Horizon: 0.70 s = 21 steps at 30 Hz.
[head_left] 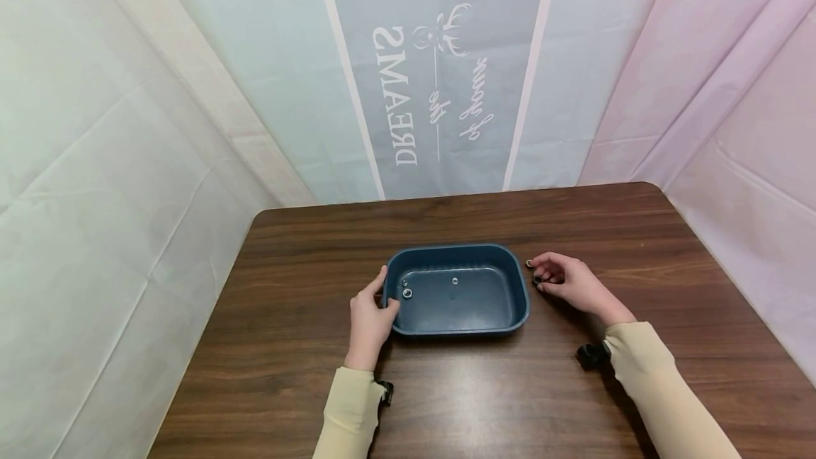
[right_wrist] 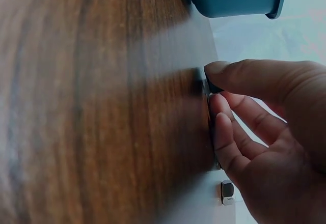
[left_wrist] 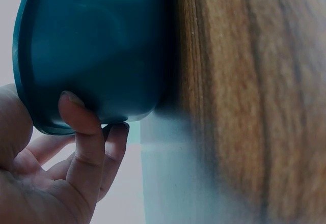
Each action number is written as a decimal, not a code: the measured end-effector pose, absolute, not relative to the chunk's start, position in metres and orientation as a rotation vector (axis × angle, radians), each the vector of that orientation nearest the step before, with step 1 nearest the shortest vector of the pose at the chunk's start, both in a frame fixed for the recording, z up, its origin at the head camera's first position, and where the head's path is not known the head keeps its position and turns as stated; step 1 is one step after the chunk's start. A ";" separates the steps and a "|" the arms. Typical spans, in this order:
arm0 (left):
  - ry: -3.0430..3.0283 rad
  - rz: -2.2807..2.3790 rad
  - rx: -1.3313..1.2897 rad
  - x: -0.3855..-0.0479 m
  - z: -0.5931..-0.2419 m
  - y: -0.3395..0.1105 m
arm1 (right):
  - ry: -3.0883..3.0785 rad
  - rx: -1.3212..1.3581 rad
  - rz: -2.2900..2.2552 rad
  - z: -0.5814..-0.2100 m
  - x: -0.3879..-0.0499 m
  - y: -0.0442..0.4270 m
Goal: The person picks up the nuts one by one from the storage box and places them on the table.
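A dark blue rectangular plastic tray (head_left: 455, 332) stands on the table. My left hand (head_left: 371, 319) grips its left end, thumb over the rim and fingers along the outer wall (left_wrist: 102, 40). Inside lie a larger metal nut (head_left: 407, 293), a smaller one (head_left: 404, 282) close by, and another small nut (head_left: 455, 280) near the middle. Just right of the tray, my right hand (head_left: 576, 287) pinches a dark nut (head_left: 537, 280) between thumb and fingers, low over the tabletop. A second nut (head_left: 529, 263) lies by its fingertips; the right wrist view shows a nut (right_wrist: 227, 192) beyond the fingers.
The brown wood-grain table (head_left: 287, 317) carries the tray. Pale cloth hangs at the left, the right and behind, where a grey-blue panel (head_left: 440, 183) bears printed lettering. Black wrist devices (head_left: 593, 356) sit at both cuffs.
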<state>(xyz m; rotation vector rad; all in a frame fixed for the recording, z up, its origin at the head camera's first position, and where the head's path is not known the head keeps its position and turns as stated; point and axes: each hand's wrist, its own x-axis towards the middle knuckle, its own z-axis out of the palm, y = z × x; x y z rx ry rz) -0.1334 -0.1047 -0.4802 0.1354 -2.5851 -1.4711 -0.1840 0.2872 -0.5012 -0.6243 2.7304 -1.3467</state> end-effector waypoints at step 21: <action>-2.589 -1.463 0.124 -0.132 -0.481 -0.105 | 2.788 -0.592 -1.319 -0.507 -0.185 0.285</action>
